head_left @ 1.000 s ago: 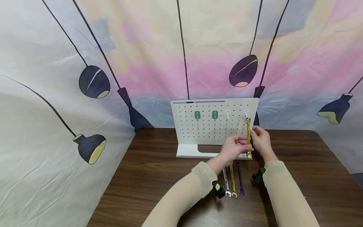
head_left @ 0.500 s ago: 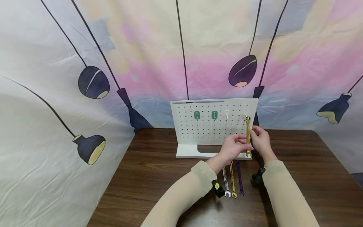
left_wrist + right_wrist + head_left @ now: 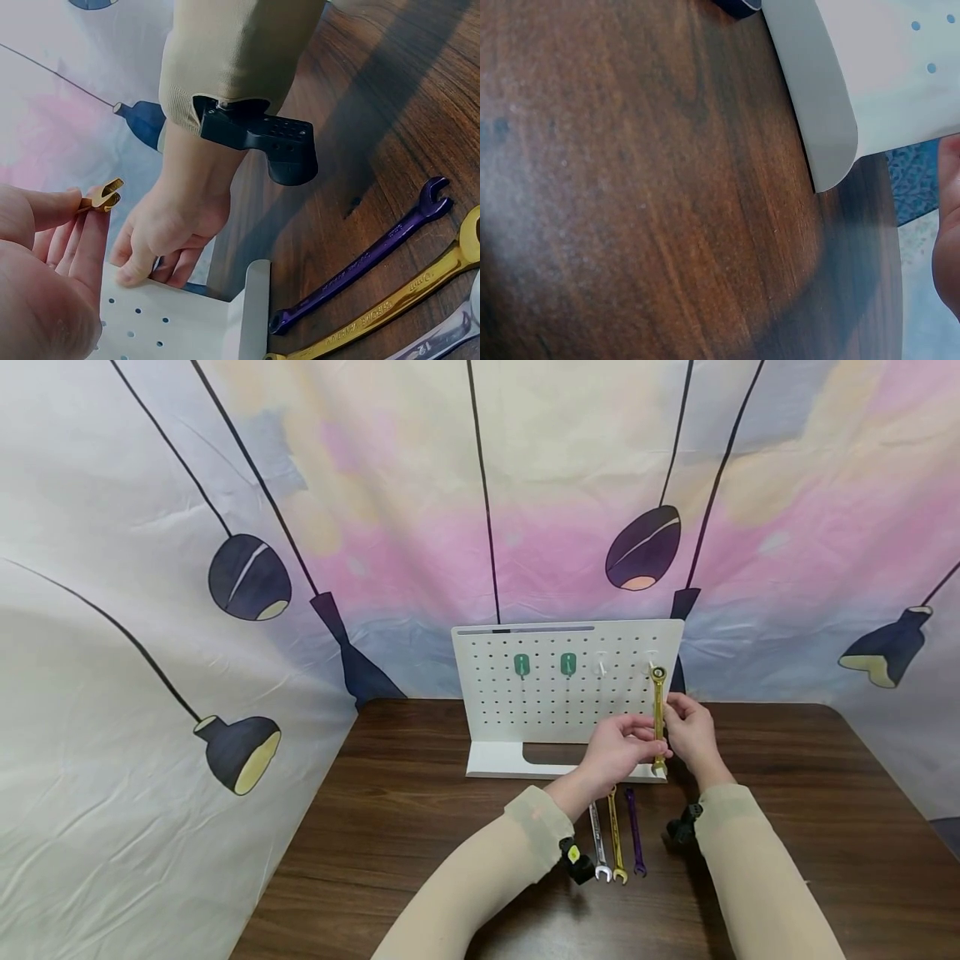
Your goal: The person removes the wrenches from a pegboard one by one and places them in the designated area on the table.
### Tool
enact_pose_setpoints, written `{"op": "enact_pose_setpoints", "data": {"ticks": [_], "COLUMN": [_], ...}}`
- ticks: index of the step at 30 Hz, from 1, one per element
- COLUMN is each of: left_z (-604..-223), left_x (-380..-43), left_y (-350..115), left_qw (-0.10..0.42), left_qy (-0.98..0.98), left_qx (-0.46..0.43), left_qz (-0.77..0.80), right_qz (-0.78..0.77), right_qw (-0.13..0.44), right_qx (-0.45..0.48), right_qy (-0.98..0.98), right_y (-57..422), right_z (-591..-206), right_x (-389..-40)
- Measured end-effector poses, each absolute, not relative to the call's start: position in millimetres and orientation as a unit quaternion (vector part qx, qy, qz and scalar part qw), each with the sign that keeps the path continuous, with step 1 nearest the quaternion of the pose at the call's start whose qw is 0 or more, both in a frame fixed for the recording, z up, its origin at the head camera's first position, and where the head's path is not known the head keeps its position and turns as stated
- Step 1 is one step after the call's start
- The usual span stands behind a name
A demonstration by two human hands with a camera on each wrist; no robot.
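My left hand pinches a gold combination wrench near its lower, open end and holds it upright in front of the white pegboard. The wrench's ring end overlaps the clear hook at the far right of the board. In the left wrist view, the open end of this wrench pokes out between thumb and fingers. My right hand grips the board's right edge, thumb in front and fingers behind, as the left wrist view shows. Only a bit of this hand enters the right wrist view.
Silver, gold and purple wrenches lie side by side on the wooden table before the board. Two green hooks and another clear hook sit on the board. A painted cloth hangs behind.
The wrench's ring end has tilted slightly, then shifted a little to the right. Both hands keep nearly the same place and hold.
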State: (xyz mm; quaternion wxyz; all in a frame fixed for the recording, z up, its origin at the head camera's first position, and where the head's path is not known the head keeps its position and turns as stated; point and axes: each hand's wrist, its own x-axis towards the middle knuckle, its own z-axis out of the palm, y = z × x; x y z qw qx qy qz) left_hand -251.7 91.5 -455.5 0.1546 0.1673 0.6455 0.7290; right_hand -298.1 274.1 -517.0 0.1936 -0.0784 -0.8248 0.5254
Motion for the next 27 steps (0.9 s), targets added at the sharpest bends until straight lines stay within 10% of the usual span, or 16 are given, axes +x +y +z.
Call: {"op": "enact_pose_setpoints", "data": {"ticks": [27], "left_z": [-474.0], "left_x": [-241.2], "left_y": [30.5], "left_qw": [0.169], "left_qy": [0.642], "left_qx": [0.176], "left_qz": [0.727], "right_qz": [0.539], "right_qw": [0.152], "right_qx": [-0.095], "right_qy": [-0.823], "right_y": [271.3], "right_z": [-514.3], "right_x": [-297.4]}}
